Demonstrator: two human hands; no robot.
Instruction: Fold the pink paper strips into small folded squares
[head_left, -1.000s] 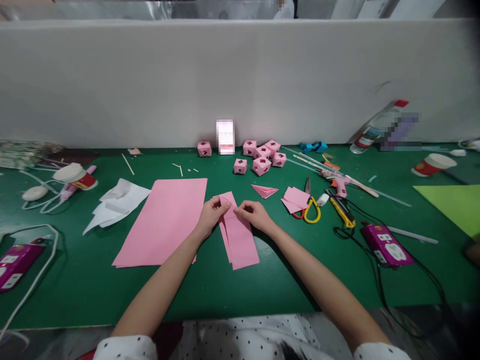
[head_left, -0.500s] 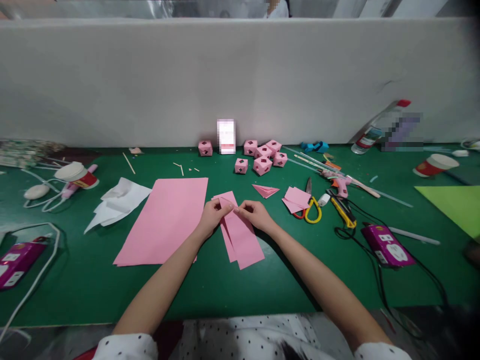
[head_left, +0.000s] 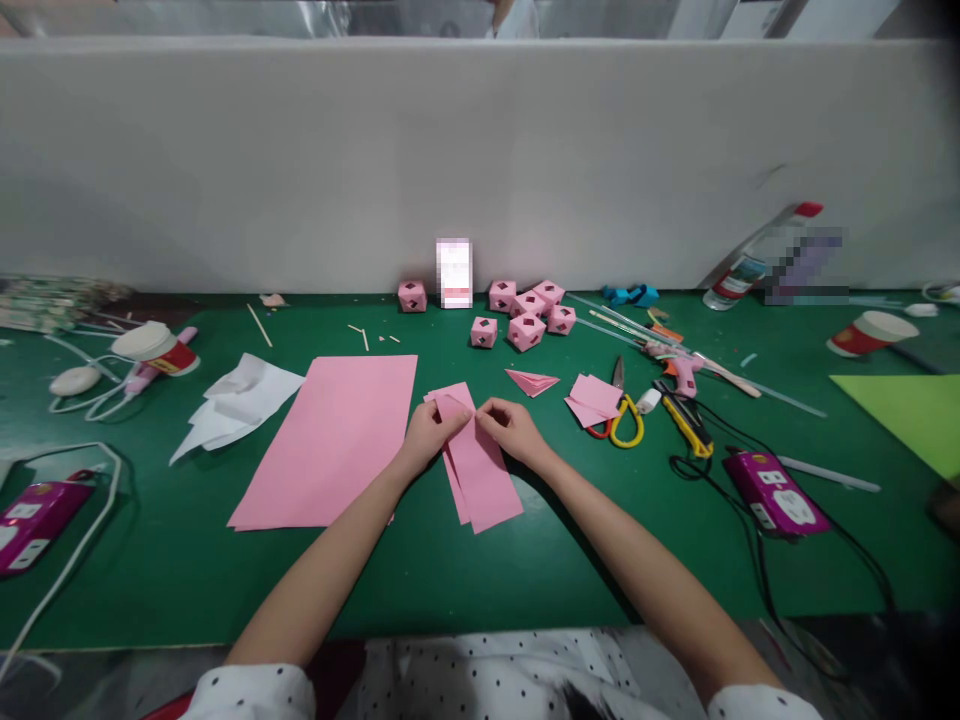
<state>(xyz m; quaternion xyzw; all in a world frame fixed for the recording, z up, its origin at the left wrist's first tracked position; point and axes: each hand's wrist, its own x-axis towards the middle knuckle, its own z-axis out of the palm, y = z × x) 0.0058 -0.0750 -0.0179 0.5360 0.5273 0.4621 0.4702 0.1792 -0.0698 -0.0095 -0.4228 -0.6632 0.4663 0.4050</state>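
Note:
A narrow pink paper strip (head_left: pixel 480 475) lies on the green table (head_left: pixel 525 570) in front of me, its far end folded over. My left hand (head_left: pixel 427 432) pinches that folded far end from the left. My right hand (head_left: pixel 510 427) pinches it from the right, fingertips almost meeting. A large pink sheet (head_left: pixel 334 440) lies flat just left of my left hand. Several small pink paper cubes (head_left: pixel 525 315) with dark diamond holes sit near the white wall behind.
Right of my hands lie a folded pink triangle (head_left: pixel 531 381), pink squares (head_left: pixel 592 397), yellow-handled scissors (head_left: pixel 622 415), a glue gun (head_left: pixel 675 365), a utility knife (head_left: pixel 686 420) and a purple power strip (head_left: pixel 776 490). White paper scraps (head_left: pixel 232 405) and another power strip (head_left: pixel 34 510) lie left.
My hands have drawn closer together on the strip's folded end, and the strip's near end has shifted slightly. Everything else rests as before.

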